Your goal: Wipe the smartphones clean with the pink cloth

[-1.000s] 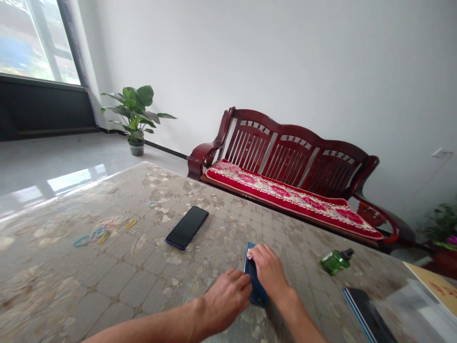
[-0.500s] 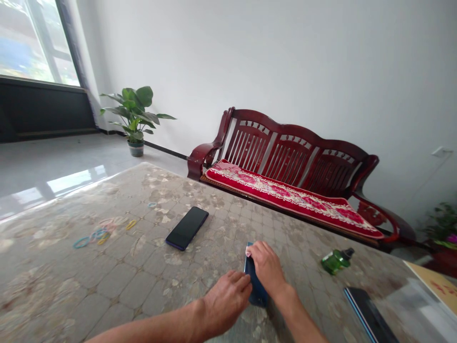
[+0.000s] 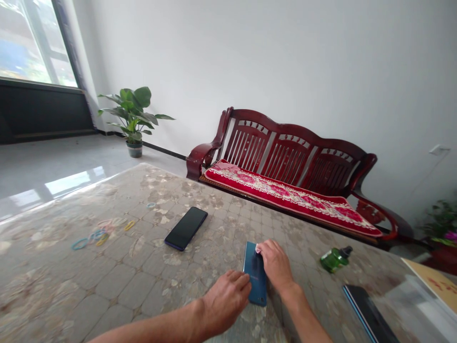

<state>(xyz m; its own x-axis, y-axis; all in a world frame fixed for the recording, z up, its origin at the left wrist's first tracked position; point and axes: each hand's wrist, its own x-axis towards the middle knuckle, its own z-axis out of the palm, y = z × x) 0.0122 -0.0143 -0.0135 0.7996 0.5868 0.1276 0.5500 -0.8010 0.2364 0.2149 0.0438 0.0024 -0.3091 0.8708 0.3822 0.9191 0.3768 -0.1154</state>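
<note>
A blue phone (image 3: 255, 281) lies back-up on the table, its camera at the near end. The fingers of my left hand (image 3: 230, 295) are closed on its left edge. My right hand (image 3: 274, 262) is closed on a small white tissue (image 3: 258, 248), pressed near the far right corner of the phone's back; most of the tissue is hidden by the fingers. Left of them a dark phone (image 3: 186, 228) rests screen-up. To the right stands a green spray bottle (image 3: 334, 260), with another phone (image 3: 371, 314) nearer me.
Several coloured rubber bands (image 3: 98, 236) lie on the left of the patterned tabletop (image 3: 117, 286). A yellowish box (image 3: 435, 286) with clear plastic is at the right edge. Beyond the table are a wooden bench (image 3: 285, 152) and a potted plant (image 3: 134, 150).
My right hand has moved right with the tissue, from the phone's far left corner to its far right side, uncovering more of the blue back. My left hand stays at the left edge.
</note>
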